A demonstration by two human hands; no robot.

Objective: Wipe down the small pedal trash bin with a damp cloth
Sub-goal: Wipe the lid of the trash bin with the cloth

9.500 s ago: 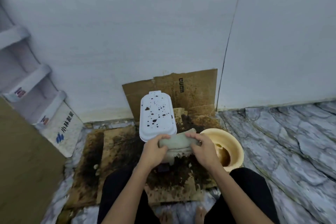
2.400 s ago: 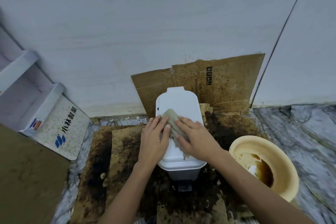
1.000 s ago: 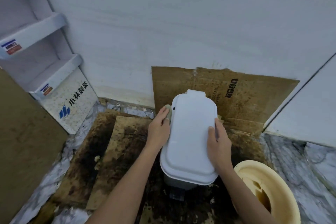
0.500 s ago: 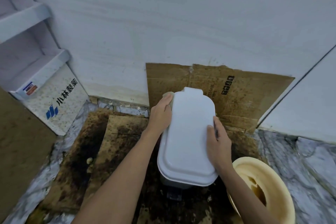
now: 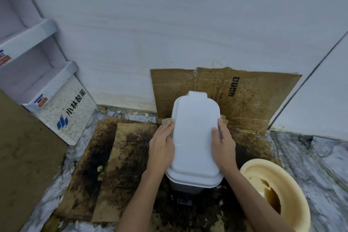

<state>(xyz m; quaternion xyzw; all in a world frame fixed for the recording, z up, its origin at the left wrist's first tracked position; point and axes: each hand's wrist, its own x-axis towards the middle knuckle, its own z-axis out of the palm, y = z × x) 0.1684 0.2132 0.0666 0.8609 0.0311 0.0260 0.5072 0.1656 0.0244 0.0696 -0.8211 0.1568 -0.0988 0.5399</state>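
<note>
The small pedal trash bin [image 5: 195, 137] stands on stained cardboard, its white lid closed and its dark pedal [image 5: 184, 201] facing me. My left hand [image 5: 162, 149] lies flat along the bin's left side and presses the greenish damp cloth [image 5: 166, 121] against it. Only a corner of the cloth shows past my fingertips. My right hand [image 5: 224, 147] grips the lid's right edge, thumb on top and fingers down the side.
A cream basin [image 5: 293, 181] with brown water sits on the floor at the right. Spotted cardboard [image 5: 254, 100] leans on the white wall behind the bin. A white shelf unit [image 5: 62, 111] stands at the left, beside a brown board [image 5: 24, 156].
My left hand has slid with the cloth from the lid's back left corner toward me along the bin's left side. My right hand has kept its hold on the right edge.
</note>
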